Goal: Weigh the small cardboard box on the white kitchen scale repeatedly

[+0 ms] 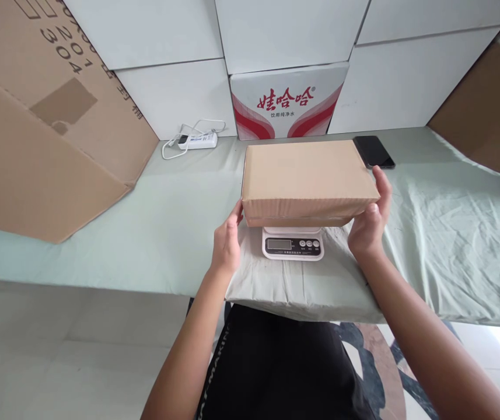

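A brown cardboard box point(308, 169) is over a white digital scale point(292, 245), hiding its platform; whether it rests there or hangs just above, I cannot tell. The scale's front panel, with a small display and buttons, sticks out toward me. Against the box's left front corner lie the fingers of my left hand point(228, 239). At the right front corner, my right hand point(370, 219) grips the box, with the fingers along its side and the thumb near the lower front edge. The box's right end looks slightly tilted.
A black phone point(374, 151) lies behind the box on the right. White cable and a white power strip point(198, 141) are at the back left. Large cartons point(57, 134) flank the green cloth-covered table point(175, 233), and a red-and-white carton point(289, 102) stands among white boxes behind.
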### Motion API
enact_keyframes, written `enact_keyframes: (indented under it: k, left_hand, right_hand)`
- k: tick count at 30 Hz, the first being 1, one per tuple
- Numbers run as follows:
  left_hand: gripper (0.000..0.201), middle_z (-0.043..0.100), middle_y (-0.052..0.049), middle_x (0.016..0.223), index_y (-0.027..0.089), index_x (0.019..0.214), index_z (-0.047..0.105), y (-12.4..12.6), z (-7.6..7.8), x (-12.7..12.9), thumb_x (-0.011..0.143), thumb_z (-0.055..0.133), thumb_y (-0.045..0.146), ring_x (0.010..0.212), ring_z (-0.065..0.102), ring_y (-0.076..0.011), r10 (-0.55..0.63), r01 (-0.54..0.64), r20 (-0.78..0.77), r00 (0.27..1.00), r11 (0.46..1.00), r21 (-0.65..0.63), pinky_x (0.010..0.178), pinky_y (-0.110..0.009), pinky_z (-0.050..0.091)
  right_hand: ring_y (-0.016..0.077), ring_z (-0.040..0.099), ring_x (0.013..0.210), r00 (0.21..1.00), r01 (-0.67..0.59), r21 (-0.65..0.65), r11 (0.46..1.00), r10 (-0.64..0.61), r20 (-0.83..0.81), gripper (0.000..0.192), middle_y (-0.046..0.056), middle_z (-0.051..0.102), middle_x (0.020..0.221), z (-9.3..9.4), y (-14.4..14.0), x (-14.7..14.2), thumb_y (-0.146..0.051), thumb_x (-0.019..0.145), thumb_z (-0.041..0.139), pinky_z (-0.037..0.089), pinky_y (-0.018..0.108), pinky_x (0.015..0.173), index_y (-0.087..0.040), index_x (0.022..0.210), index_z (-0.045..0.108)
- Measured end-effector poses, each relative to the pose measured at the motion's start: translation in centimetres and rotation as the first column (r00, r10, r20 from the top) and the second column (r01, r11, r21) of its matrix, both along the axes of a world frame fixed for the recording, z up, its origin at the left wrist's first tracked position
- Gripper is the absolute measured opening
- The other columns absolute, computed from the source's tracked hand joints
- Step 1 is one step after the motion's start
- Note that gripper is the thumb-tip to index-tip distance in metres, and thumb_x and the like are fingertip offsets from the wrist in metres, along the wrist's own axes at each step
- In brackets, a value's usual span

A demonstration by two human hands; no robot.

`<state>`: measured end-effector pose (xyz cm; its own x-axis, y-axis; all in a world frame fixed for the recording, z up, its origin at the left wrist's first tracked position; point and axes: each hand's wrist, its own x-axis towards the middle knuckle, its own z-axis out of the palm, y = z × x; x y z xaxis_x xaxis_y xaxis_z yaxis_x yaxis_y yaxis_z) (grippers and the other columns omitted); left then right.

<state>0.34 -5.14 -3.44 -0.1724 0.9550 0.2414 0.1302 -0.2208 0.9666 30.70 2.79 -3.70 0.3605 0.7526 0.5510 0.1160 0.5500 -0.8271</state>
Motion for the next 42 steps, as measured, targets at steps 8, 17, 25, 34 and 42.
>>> enact_keyframes:
  k: [8, 17, 25, 34, 42]
  left_hand:
    - [0.094, 0.059, -0.014, 0.18, 0.025, 0.165, 0.067, 0.13, 0.25, 0.16, 0.106, 0.037, 0.091, 0.171, 0.054, -0.0366, 0.061, -0.062, 0.062, 0.996, 0.998, 0.015, 0.144, -0.054, 0.046]
    - [0.095, 0.059, -0.015, 0.18, 0.025, 0.167, 0.065, 0.28, -0.09, 0.02, 0.106, 0.038, 0.092, 0.172, 0.054, -0.0357, 0.07, -0.074, 0.081, 0.994, 0.996, 0.044, 0.142, -0.052, 0.048]
    - [0.093, 0.059, -0.014, 0.181, 0.025, 0.167, 0.066, 0.14, 0.27, 0.16, 0.106, 0.039, 0.091, 0.172, 0.053, -0.0361, 0.057, -0.058, 0.067, 0.996, 0.998, 0.025, 0.143, -0.053, 0.047]
    - [0.093, 0.061, -0.015, 0.179, 0.023, 0.168, 0.064, 0.15, 0.22, 0.22, 0.107, 0.041, 0.089, 0.17, 0.056, -0.0367, 0.01, -0.012, 0.042, 0.999, 0.999, 0.034, 0.143, -0.054, 0.047]
    - [0.085, 0.064, -0.012, 0.177, 0.026, 0.169, 0.063, 0.21, 0.51, 0.42, 0.11, 0.042, 0.083, 0.17, 0.057, -0.036, -0.074, 0.075, -0.008, 0.997, 0.995, 0.061, 0.144, -0.054, 0.045]
  right_hand:
    - [0.0282, 0.066, 0.119, 0.999, 0.016, 0.055, 0.998, -0.014, -0.051, 0.074, 0.005, 0.068, 0.133, 0.13, -0.36, -0.08, -0.079, 0.093, 0.053, 0.049, 0.051, 0.112, -0.037, 0.153, 0.063]
    - [0.03, 0.066, 0.122, 1.0, 0.014, 0.077, 0.997, -0.013, -0.012, 0.073, 0.007, 0.07, 0.132, 0.09, -0.3, -0.04, -0.078, 0.093, 0.052, 0.05, 0.052, 0.112, -0.035, 0.151, 0.065]
    - [0.0326, 0.067, 0.124, 0.999, -0.01, 0.11, 0.994, 0.006, 0.034, 0.08, 0.01, 0.069, 0.128, -0.26, -0.25, 0.12, -0.081, 0.093, 0.055, 0.049, 0.055, 0.116, -0.03, 0.155, 0.065]
    - [0.0373, 0.067, 0.133, 0.999, -0.006, 0.066, 0.998, 0.004, 0.036, 0.08, 0.009, 0.07, 0.135, -0.15, -0.55, 0.19, -0.084, 0.089, 0.063, 0.05, 0.065, 0.124, -0.036, 0.153, 0.069]
    - [0.04, 0.063, 0.156, 0.999, -0.007, 0.062, 0.998, 0.004, 0.051, 0.084, 0.006, 0.07, 0.156, -0.02, -0.46, -0.09, -0.089, 0.085, 0.067, 0.039, 0.073, 0.139, -0.037, 0.151, 0.071]
